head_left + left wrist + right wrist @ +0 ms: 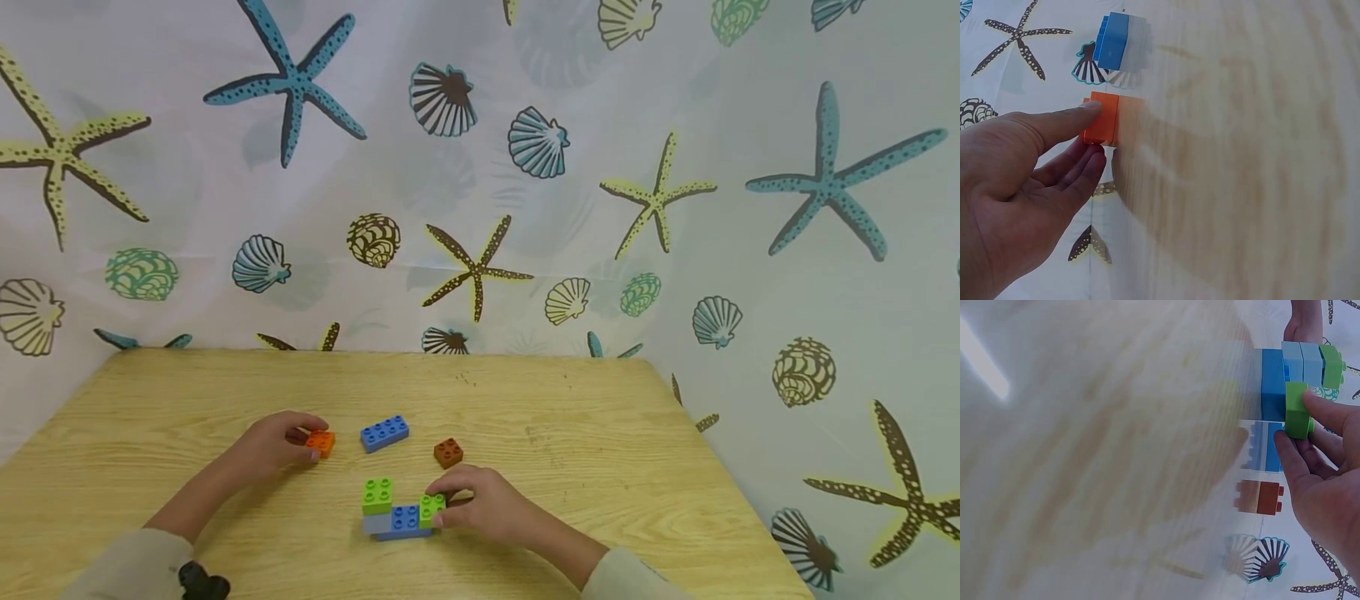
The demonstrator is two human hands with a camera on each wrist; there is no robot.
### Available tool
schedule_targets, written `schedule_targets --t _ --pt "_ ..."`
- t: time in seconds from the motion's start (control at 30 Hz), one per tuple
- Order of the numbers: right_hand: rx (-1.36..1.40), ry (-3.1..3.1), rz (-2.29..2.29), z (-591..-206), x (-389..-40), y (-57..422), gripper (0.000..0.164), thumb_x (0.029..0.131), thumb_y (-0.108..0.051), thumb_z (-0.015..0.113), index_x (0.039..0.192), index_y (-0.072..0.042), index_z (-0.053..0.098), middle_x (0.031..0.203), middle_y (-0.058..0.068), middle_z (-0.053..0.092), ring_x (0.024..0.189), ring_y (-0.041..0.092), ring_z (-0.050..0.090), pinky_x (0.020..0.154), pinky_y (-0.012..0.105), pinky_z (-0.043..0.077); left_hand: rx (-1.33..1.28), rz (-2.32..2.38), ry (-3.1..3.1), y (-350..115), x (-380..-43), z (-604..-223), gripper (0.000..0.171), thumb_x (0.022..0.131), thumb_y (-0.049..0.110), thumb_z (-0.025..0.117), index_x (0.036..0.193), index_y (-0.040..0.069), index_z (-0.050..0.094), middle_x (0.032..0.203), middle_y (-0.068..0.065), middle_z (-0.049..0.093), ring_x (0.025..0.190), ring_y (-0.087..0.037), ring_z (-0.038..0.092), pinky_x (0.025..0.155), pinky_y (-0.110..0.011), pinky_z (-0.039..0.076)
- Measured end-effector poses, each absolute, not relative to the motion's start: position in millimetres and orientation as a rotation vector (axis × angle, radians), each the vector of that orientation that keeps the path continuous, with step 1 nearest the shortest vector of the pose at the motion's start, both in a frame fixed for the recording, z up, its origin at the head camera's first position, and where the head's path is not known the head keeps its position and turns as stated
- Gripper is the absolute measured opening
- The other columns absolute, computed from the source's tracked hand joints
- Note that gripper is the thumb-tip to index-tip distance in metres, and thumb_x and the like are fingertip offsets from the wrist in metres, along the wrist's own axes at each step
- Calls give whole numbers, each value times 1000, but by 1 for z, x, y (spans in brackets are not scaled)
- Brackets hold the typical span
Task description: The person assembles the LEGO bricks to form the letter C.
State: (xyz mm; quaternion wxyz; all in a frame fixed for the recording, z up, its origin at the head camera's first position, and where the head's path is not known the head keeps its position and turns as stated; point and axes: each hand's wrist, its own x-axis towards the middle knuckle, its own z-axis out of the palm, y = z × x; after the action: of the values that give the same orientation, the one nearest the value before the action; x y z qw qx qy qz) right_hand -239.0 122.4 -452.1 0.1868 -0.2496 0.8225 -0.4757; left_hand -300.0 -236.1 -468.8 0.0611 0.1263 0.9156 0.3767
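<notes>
My left hand (272, 443) pinches an orange toy brick (322, 443) between thumb and fingers; in the left wrist view this orange brick (1104, 119) stands at the table surface. My right hand (487, 504) pinches a small light green brick (431, 510) at the right end of a blue brick (406, 520). The right wrist view shows that green brick (1297, 411) on the blue brick (1272, 384). At the left end of the same build, pale blue bricks (377, 523) carry another light green brick (377, 497).
Beyond the build lie a loose blue brick (385, 434) and a small brown brick (448, 452). They rest on a wood-grain table (585, 467). A cloth with starfish and shells (480, 183) hangs behind the table and along its right side.
</notes>
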Motion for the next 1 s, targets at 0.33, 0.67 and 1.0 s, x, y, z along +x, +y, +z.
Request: schedule_targets --t 0.33,0.67,1.0 --pt "-707 2319 -1333 -451 -238 122 31 89 -11 77 120 -14 72 114 -6 64 102 3 59 91 19 54 403 1127 2775 -237 -299 -469 42 91 14 75 127 -3 65 121 -19 66 104 -30 62 90 -48 55" --pt "-707 2324 -1329 -452 -239 122 31 90 -12 77 120 -14 72 115 -6 64 103 3 59 91 19 54 398 1126 2768 -241 -296 -470 46 92 22 75 129 -3 64 123 -19 65 106 -29 63 91 -48 55" --pt "-700 2324 -1347 -454 -239 121 29 90 -10 77 119 -12 73 114 -6 64 102 4 59 91 19 53 369 1225 2714 -238 -280 -461 49 92 34 74 130 2 65 128 -17 65 110 -29 63 93 -47 55"
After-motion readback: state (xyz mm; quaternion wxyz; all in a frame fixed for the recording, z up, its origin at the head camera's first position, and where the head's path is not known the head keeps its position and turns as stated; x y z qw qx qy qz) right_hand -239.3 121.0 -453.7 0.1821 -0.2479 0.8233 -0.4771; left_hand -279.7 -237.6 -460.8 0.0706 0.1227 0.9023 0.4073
